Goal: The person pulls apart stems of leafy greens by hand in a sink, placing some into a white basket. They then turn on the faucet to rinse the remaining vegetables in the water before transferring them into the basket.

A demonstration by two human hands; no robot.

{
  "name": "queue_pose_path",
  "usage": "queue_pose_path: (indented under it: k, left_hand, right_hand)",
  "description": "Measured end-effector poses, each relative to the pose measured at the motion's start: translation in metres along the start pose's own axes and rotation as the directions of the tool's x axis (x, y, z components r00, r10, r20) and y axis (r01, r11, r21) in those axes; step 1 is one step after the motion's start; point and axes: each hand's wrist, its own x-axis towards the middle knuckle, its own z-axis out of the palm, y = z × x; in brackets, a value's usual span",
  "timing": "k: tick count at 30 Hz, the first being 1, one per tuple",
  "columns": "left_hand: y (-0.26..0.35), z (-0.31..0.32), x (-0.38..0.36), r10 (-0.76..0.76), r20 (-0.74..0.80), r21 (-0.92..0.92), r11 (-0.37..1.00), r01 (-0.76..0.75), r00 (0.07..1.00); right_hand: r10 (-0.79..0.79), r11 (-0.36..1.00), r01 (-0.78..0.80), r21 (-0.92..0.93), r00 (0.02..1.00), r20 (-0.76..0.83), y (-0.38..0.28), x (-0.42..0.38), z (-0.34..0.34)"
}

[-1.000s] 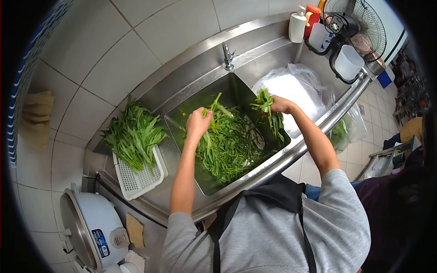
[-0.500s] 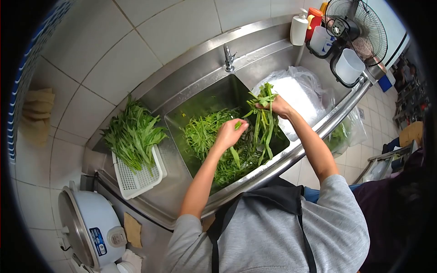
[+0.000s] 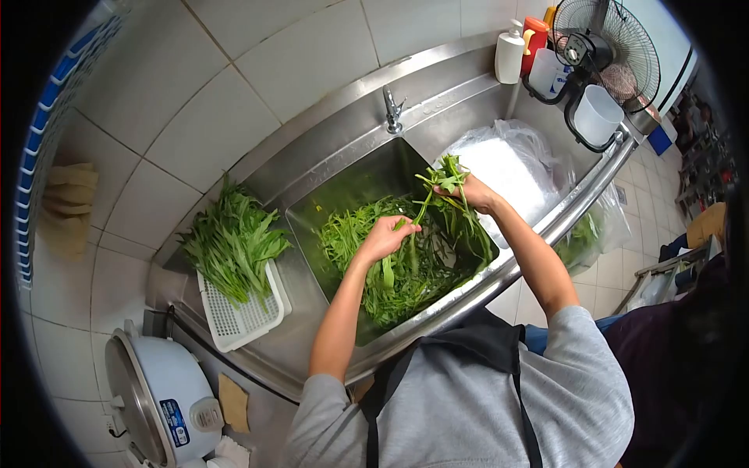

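Note:
My right hand is closed around a bunch of leafy greens above the right side of the sink basin. Long stems and leaves hang from it. Over the middle of the basin, my left hand pinches green stems with its fingertips; a stem stretches between the two hands. Below them, a heap of loose greens fills much of the basin. To the left, a pile of long-leaved greens rests on a white perforated basket.
A chrome faucet stands behind the basin. Clear plastic bags lie to the right. Cups, a pump bottle and a fan are in the far right corner. A steel rail runs along the front; a rice cooker sits lower left.
My left hand has come to pinch a stem reaching toward the bunch. The bunch in my right hand has shifted slightly, and its hanging stems now trail rightward. The whole view has tilted slightly.

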Motion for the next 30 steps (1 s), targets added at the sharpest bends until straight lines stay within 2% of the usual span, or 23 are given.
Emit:
queue_pose_path:
  k: [2,5,6,9,10,11,13,14,18,19,21,24,28,30]
  left_hand:
    - [0.001,-0.005,-0.004,-0.062,0.016,-0.070,0.996,0.063,0.998]
    - [-0.008,-0.005,-0.001,-0.074,0.040,-0.121,0.990,0.078,0.996]
    - [-0.005,-0.007,-0.001,-0.059,0.082,-0.085,0.994,0.066,0.995]
    - [0.002,-0.002,-0.004,-0.034,0.010,-0.097,0.995,0.034,0.999]
    - [-0.003,-0.002,-0.001,0.027,-0.022,-0.057,0.998,-0.028,0.999]
    - [-0.005,-0.001,0.001,0.028,-0.024,-0.059,0.998,-0.030,0.999]
    - [-0.001,-0.002,0.005,0.143,-0.157,0.012,0.990,-0.143,0.977]
    - [0.001,-0.003,0.007,0.179,-0.210,0.059,0.984,-0.171,0.961]
    - [0.007,-0.006,0.013,0.267,-0.192,0.108,0.962,-0.250,0.944]
    - [0.009,-0.008,0.013,0.267,-0.194,0.106,0.962,-0.250,0.944]
    - [0.012,-0.011,0.013,0.140,-0.131,0.128,0.984,-0.123,0.981]
    - [0.009,-0.011,0.011,0.188,-0.166,0.201,0.968,-0.153,0.968]
    - [0.001,-0.006,0.014,0.203,-0.191,0.212,0.964,-0.162,0.960]
    - [-0.004,-0.007,0.016,0.192,-0.183,0.232,0.962,-0.147,0.964]
  right_hand:
    - [0.074,0.997,-0.074,0.036,0.997,0.005,-0.006,-0.003,0.000]
    - [0.020,0.999,-0.021,0.025,1.000,0.019,-0.007,-0.001,0.003]
    - [0.017,0.999,-0.018,0.042,1.000,0.004,-0.014,-0.004,0.007]
    - [-0.008,0.999,0.010,0.051,0.999,-0.044,-0.012,0.003,0.012]
    - [0.008,0.995,-0.007,0.096,1.000,-0.011,-0.013,0.004,0.012]
    - [0.008,0.996,-0.007,0.093,1.000,-0.008,-0.014,0.005,0.015]
    - [0.012,0.999,-0.011,0.037,1.000,-0.017,-0.014,0.005,0.021]
    - [0.043,0.997,-0.043,0.070,0.999,0.003,-0.014,0.004,0.023]
    - [0.010,0.997,-0.010,0.079,1.000,-0.001,-0.012,0.005,0.033]
    - [0.011,0.997,-0.011,0.077,1.000,0.001,-0.012,0.006,0.034]
    - [0.030,0.998,-0.030,0.047,1.000,-0.001,-0.013,0.005,0.036]
    - [0.059,0.996,-0.058,0.060,0.998,-0.005,-0.014,0.005,0.037]
    - [0.032,0.999,-0.031,0.020,0.999,-0.033,-0.015,0.003,0.039]
    - [-0.048,0.991,0.041,-0.127,0.998,-0.052,-0.013,0.004,0.038]
